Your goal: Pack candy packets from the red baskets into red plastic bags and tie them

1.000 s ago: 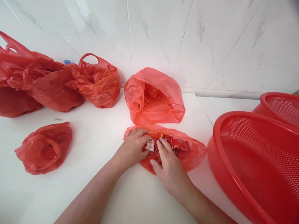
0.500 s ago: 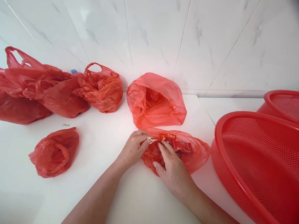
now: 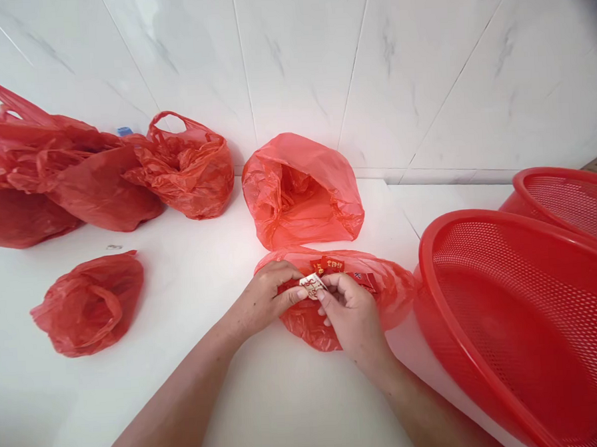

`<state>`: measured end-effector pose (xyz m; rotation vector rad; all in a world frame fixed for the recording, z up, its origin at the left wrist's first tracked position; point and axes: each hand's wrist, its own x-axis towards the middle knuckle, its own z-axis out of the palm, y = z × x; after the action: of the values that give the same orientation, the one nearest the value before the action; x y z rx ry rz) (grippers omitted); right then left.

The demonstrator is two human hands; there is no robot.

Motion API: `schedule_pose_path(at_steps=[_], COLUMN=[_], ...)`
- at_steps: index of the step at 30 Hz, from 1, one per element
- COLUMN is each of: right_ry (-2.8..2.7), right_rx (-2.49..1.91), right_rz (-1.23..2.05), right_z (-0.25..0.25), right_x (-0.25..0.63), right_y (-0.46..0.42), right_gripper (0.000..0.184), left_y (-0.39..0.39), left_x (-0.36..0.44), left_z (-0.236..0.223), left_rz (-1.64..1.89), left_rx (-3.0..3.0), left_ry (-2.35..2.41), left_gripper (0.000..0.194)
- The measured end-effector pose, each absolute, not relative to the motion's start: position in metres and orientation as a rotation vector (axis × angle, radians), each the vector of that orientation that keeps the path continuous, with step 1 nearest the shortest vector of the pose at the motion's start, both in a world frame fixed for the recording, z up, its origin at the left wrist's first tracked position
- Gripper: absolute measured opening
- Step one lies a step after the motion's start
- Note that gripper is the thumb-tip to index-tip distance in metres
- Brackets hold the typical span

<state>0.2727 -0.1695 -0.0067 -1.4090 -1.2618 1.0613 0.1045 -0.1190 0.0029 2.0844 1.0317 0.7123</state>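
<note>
Card [image 3: 312, 286], L hand [image 3: 265, 296], R hand [image 3: 354, 314], opp. edges

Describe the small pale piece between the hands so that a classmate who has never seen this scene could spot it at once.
Find the nearer big red basket; just left of it lies an open red bag. Over that bag, the left hand and right hand pinch a small pale piece. Its pale face with red markings sets it apart from the red packets inside.

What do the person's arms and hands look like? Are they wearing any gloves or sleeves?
No gloves: the left hand and right hand are both bare. No sleeves, rings, watches or bracelets show either.
</note>
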Motion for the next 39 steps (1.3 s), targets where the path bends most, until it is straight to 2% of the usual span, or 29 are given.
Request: schedule_pose_path(at_steps=[4, 10, 18, 23, 27, 34, 39], right_ry=[-1.036, -0.802, -0.786, -0.821, -0.954, -1.142, -1.167], right_rx=[-1.376, -1.296, -1.295, -1.300, -1.298, -1.385, -1.347], right_rz=[1.158, 1.288, 1.322, 1.356, 1.382, 1.479, 1.385], right_z=[-0.004, 0.001, -0.003, 0.001, 0.000, 0.000, 0.006], right_x=[0.280, 0.282, 0.282, 0.280, 0.281, 0.273, 0.271], right_y=[-0.164, -0.159, -0.159, -0.161, -0.163, -0.166, -0.168], right_gripper=[0.023, 0.021, 0.020, 0.023, 0.027, 0.021, 0.027], left_y=[-0.115, -0.115, -0.122, -0.120, -0.119, -0.124, -0.127], left_x=[0.100, 0.101, 0.104, 0.106, 0.107, 0.107, 0.109], left_z=[-0.003, -0.002, 0.008, 0.001, -0.001, 0.001, 0.000], left_rz=[0.677, 0.756, 0.855, 0.926, 1.012, 1.134, 1.107], left_rx=[2.182, 2.236, 2.090, 1.994, 2.004, 1.926, 1.739], left_ry=[1.166, 1.159, 1.061, 1.232, 1.335, 1.386, 1.280], left_gripper=[0.018, 0.003, 0.016, 0.021, 0.019, 0.018, 0.019])
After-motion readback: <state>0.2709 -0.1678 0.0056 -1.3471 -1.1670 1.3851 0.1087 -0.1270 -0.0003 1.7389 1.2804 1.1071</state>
